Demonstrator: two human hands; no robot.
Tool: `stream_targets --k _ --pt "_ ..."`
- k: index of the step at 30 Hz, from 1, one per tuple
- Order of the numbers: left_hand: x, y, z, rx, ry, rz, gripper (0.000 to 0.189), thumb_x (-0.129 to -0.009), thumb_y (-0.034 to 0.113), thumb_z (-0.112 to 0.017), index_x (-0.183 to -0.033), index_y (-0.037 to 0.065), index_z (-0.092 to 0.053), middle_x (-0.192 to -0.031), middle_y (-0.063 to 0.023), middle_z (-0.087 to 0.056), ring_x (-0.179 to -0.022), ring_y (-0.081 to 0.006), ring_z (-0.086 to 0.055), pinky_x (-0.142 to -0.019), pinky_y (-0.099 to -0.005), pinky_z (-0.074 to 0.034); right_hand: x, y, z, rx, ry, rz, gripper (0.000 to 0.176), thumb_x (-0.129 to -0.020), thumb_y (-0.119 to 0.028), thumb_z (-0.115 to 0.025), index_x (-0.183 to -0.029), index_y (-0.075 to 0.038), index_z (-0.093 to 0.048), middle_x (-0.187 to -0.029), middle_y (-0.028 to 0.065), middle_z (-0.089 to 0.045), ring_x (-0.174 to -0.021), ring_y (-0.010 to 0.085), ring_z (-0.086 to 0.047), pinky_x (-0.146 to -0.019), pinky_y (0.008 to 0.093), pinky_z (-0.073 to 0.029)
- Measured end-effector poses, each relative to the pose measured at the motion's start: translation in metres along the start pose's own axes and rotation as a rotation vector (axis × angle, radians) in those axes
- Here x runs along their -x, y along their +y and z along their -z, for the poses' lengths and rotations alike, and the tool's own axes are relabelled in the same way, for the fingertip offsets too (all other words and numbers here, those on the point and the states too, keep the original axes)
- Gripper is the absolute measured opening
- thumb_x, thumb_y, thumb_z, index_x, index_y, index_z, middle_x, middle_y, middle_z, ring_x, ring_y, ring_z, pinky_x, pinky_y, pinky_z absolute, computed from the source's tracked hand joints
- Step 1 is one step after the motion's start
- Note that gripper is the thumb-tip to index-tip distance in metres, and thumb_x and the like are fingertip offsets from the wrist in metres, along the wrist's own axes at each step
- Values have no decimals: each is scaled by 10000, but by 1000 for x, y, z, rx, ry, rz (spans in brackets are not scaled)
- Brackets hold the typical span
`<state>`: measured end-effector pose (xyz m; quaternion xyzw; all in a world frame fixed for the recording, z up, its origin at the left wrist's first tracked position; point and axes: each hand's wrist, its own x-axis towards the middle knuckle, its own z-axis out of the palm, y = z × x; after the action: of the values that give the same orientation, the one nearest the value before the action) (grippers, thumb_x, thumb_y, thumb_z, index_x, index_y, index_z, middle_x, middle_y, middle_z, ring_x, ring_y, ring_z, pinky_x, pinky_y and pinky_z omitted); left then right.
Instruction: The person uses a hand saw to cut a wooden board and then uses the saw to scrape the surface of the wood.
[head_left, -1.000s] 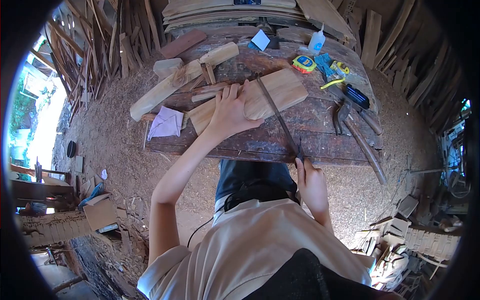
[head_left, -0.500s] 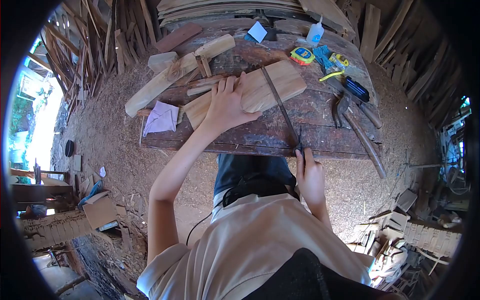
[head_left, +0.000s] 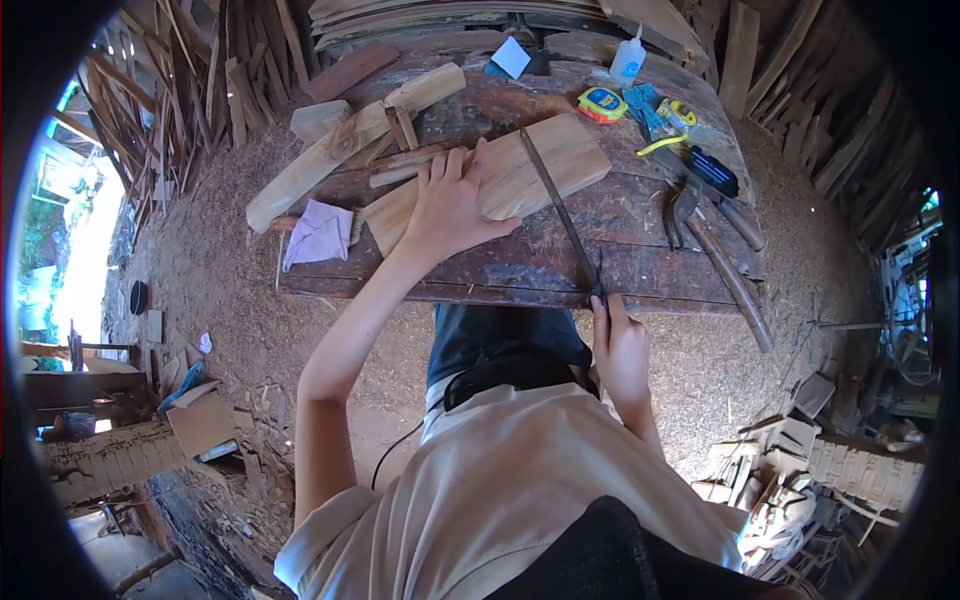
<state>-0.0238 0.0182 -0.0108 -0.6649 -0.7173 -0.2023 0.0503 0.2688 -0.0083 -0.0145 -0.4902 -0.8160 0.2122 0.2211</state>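
A pale wooden board (head_left: 555, 155) lies slantwise on the worn workbench (head_left: 640, 225). Spanning its left half, my left hand (head_left: 455, 205) presses down and holds it, with fingertips at the far edge and the thumb stretched toward the near edge. My right hand (head_left: 622, 340) is closed around the dark handle of a saw at the bench's front edge. From there the saw's long narrow blade (head_left: 560, 205) runs up and left across the board, seen almost edge-on. Whether its teeth are sunk into the wood cannot be made out.
Around the board lie a long timber piece (head_left: 330, 165), a pink cloth (head_left: 318, 235), a tape measure (head_left: 601, 104), another yellow tape (head_left: 678, 115), a glue bottle (head_left: 628, 62) and a black case (head_left: 712, 172). A hammer (head_left: 725, 275) overhangs the front right edge. Scrap wood leans behind.
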Motion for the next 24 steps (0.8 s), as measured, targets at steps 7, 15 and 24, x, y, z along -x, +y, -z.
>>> stream_targets --k 7,15,24 --pt "-1 5 10 13 -77 41 1138 -673 590 -803 -1528 -8 -347 -1362 -245 -472 -1264 -418 -449 -1088 -527 -350 4 5 -2 -1 14 13 174 -1016 -184 -565 -953 -22 -572 -545 210 -580 -512 420 -618 -451 504 -452" --pt "-2 -1 1 58 -31 -4 1135 -670 587 -786 -1508 -41 -348 -1299 -221 -479 -1208 -399 -454 -1072 -532 -327 5 5 0 87 1 38 213 -1017 -188 -560 -916 -2 -581 -536 212 -581 -510 411 -628 -453 491 -491" --pt "-2 3 7 52 -30 8 1098 -679 533 -810 -1507 -34 -366 -1277 -211 -494 -1220 -402 -453 -1059 -496 -377 -9 -2 -3 113 -26 70 281 -1038 -227 -520 -888 0 -587 -572 237 -608 -548 418 -650 -477 489 -517"
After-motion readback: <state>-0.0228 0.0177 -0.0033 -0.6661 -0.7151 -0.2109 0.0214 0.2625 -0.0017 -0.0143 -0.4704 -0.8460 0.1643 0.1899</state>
